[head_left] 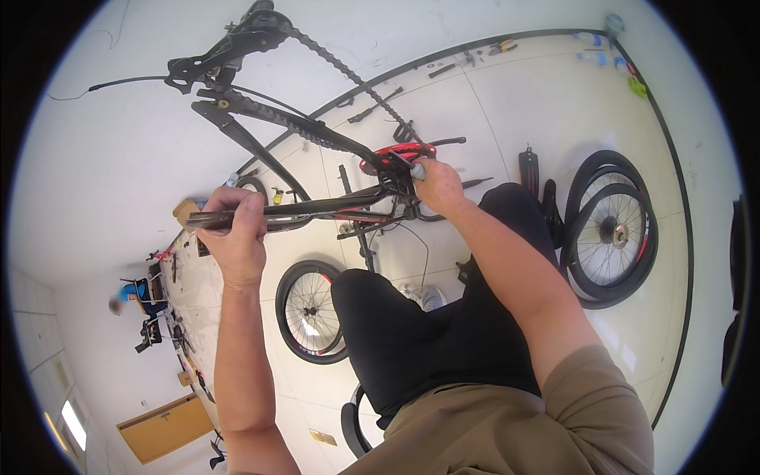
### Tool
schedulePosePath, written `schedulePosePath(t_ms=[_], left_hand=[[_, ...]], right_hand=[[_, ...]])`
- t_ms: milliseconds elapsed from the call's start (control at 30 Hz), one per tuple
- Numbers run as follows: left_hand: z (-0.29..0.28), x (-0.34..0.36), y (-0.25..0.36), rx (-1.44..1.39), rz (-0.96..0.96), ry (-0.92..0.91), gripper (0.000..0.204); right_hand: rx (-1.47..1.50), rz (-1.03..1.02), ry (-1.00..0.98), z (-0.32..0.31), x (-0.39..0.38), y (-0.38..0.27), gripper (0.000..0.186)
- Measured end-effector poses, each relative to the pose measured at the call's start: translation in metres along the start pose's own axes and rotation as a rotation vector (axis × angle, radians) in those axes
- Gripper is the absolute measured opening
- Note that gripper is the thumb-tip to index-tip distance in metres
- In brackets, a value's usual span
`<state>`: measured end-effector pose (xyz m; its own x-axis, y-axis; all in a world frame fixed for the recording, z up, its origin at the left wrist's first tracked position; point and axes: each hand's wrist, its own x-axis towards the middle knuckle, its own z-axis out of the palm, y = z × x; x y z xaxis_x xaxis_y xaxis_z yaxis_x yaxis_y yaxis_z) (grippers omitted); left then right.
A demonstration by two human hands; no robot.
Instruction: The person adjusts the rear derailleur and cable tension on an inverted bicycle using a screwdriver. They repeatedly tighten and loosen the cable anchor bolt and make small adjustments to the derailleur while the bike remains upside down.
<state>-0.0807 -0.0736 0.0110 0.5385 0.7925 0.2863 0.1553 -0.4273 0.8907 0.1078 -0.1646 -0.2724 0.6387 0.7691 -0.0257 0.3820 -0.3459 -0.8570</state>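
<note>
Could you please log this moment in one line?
left hand: gripping frame tube | right hand: beside red chainring | nearby: wheels

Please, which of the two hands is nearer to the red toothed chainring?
The right hand, beside the red toothed chainring; the left hand grips the black bicycle frame farther left.

No legible text; no numbers

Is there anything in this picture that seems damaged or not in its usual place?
Nothing looks plainly damaged. What seems odd is the chain, strung on the bicycle frame although no rear wheel is fitted; loose wheels rest on the floor.
</note>
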Motion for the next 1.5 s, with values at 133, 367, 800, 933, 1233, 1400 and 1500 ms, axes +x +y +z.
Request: schedulePosePath(t_ms=[133, 367, 800, 933, 1233, 1400, 1500], left_hand=[[0.000, -0.001, -0.005, -0.002, 0.038, -0.010, 0.020], [0.001, -0.001, -0.001, 0.042, 0.038, -0.005, 0.019], [0.002, 0.003, -0.003, 0.018, 0.014, 0.017, 0.018], [0.000, 0.003, -0.003, -0.003, 0.011, -0.002, 0.018], [0.001, 0.002, -0.002, 0.026, 0.011, 0.020, 0.017], [0.002, 0.000, -0.001, 0.001, 0.022, 0.002, 0.017], [0.003, 0.001, -0.003, 0.000, 0.016, 0.009, 0.017]], right_hand=[[0.001, -0.004, 0.046, -0.003, 0.005, 0.008, 0.023], [0.272, 0.046, -0.063, -0.014, 0.014, 0.018, 0.029], [-0.043, -0.010, -0.004, -0.022, -0.005, -0.008, 0.028], [-0.104, -0.108, -0.002, -0.034, -0.004, -0.016, 0.028], [0.016, -0.108, -0.043, -0.026, 0.000, -0.018, 0.023], [0.153, -0.126, -0.039, -0.019, 0.006, -0.012, 0.021], [0.216, -0.096, -0.057, -0.017, 0.007, -0.010, 0.022]])
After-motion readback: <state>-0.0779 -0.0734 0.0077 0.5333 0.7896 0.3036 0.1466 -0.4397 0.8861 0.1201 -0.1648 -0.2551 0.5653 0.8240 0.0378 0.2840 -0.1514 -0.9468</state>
